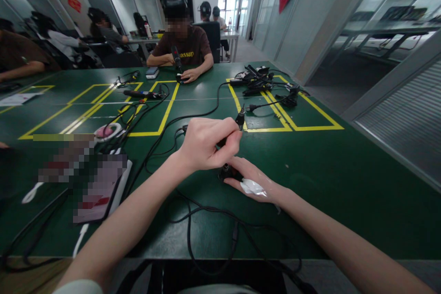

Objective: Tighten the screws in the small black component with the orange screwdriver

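Note:
My left hand [211,143] is closed in a fist above the table, its fingers wrapped round a slim black tool. Beyond the thumb sticks out the tool's tapered black nose [240,119] with a thin metal tip, pointing up and away. The rest of its body is mostly covered by my fingers. Just below and to the right, my right hand [248,175] is closed round a dark round piece [225,172] with a shiny metal ring. Its kind is unclear. White film or tape [253,187] sticks to the back of my right hand.
Black cables [213,211] loop across the green table [330,202]. Two phones [99,188] lie left, near a tape roll [108,132]. A cable pile [255,78] lies at the far right inside yellow tape. Opposite, a co-worker [184,46] holds a black tool.

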The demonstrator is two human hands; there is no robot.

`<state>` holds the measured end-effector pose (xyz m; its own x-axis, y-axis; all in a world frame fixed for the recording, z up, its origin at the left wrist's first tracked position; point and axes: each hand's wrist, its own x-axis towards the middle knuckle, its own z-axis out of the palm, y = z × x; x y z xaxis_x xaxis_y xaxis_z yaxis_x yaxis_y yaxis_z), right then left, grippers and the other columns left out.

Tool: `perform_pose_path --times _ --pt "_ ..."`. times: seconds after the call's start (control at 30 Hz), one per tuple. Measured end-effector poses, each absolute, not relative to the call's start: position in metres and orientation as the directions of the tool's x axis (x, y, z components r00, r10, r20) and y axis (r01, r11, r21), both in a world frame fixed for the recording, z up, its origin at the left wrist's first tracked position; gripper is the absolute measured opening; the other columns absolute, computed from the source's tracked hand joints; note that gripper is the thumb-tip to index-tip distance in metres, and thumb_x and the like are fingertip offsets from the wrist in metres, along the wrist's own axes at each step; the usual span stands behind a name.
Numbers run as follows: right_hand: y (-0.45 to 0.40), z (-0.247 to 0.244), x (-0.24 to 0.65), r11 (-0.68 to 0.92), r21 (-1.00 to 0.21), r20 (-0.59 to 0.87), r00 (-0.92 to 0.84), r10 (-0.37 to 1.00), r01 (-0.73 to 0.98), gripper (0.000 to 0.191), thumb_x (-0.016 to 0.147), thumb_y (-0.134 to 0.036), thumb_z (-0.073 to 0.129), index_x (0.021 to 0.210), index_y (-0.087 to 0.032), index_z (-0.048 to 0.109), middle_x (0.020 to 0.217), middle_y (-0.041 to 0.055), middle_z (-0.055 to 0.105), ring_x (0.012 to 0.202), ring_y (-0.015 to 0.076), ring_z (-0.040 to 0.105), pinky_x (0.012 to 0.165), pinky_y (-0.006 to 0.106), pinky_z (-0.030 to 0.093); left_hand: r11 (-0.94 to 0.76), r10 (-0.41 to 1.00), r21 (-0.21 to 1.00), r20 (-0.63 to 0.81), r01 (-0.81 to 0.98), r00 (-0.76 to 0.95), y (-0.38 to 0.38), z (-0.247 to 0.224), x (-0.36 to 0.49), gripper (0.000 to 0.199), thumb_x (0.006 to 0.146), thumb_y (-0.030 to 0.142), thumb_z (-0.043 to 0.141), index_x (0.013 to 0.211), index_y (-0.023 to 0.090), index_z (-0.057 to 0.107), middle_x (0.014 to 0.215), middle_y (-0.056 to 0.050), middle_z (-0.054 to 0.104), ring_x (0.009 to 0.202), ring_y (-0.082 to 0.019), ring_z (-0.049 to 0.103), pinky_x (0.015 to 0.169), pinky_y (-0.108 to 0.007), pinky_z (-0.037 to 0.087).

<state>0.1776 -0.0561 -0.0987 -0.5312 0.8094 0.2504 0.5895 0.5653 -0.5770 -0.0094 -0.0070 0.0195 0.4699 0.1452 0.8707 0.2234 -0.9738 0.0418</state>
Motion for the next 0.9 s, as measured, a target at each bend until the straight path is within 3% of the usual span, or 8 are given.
perform_pose_path --times 0.2,0.4,0.5,0.67,0.8,0.9 --pt "-0.056 -0.100 0.177 0.561 -0.573 0.237 -0.534 0.812 0.598 0.026 0.096 -0.028 0.069 0.118 -0.018 0.063 0.108 0.0108 0.072 0.090 0.0267 0.066 0.081 0.042 0.055 -0.967 0.206 0.113 0.876 0.228 0.437 -0.012 0.021 -0.007 0.017 0.092 0.018 0.060 0.076 0.018 0.057 0.054 0.009 0.052 0.043 -0.003 0.040 0.047 -0.019 0.030" --pt "-0.057 -0.100 0.178 0.571 -0.566 0.260 -0.529 0.808 0.595 0.027 0.096 -0.027 0.069 0.120 -0.018 0.063 0.109 0.0114 0.071 0.091 0.0268 0.066 0.082 0.042 0.055 -0.961 0.228 0.110 0.833 0.254 0.503 -0.008 0.024 -0.012 0.027 0.097 0.023 0.049 0.070 0.020 0.045 0.050 0.009 0.038 0.041 -0.006 0.035 0.045 -0.022 0.027" --pt "-0.056 -0.101 0.178 0.581 -0.560 0.265 -0.536 0.801 0.591 0.026 0.095 -0.026 0.069 0.119 -0.018 0.063 0.110 0.0115 0.072 0.090 0.0265 0.066 0.083 0.043 0.055 -0.969 0.206 0.094 0.815 0.227 0.542 -0.007 0.024 -0.014 0.024 0.096 0.022 0.041 0.073 0.020 0.047 0.052 0.007 0.044 0.043 -0.007 0.039 0.046 -0.023 0.031" --pt "-0.056 -0.102 0.178 0.587 -0.552 0.266 -0.542 0.797 0.592 0.028 0.096 -0.027 0.069 0.121 -0.016 0.062 0.110 0.0128 0.072 0.092 0.0272 0.066 0.082 0.043 0.056 -0.962 0.178 0.041 0.844 0.272 0.505 -0.008 0.022 -0.012 0.014 0.091 0.013 0.048 0.084 0.016 0.060 0.065 0.004 0.065 0.046 -0.005 0.046 0.050 -0.019 0.037" --pt "-0.056 -0.101 0.178 0.586 -0.541 0.268 -0.538 0.800 0.603 0.027 0.097 -0.029 0.069 0.121 -0.017 0.063 0.111 0.0125 0.072 0.094 0.0278 0.067 0.084 0.043 0.056 -0.965 0.141 0.013 0.868 0.263 0.475 -0.006 0.016 -0.009 0.016 0.092 0.010 0.052 0.098 0.015 0.066 0.090 -0.003 0.077 0.064 -0.006 0.064 0.059 -0.017 0.048" --pt "-0.056 -0.101 0.178 0.583 -0.541 0.268 -0.533 0.803 0.606 0.028 0.097 -0.029 0.069 0.122 -0.018 0.062 0.113 0.0129 0.072 0.096 0.0285 0.068 0.086 0.045 0.055 -0.961 0.109 -0.024 0.884 0.276 0.455 -0.004 0.011 -0.007 0.024 0.093 0.007 0.053 0.111 0.015 0.067 0.092 -0.004 0.077 0.073 -0.008 0.069 0.061 -0.017 0.050"
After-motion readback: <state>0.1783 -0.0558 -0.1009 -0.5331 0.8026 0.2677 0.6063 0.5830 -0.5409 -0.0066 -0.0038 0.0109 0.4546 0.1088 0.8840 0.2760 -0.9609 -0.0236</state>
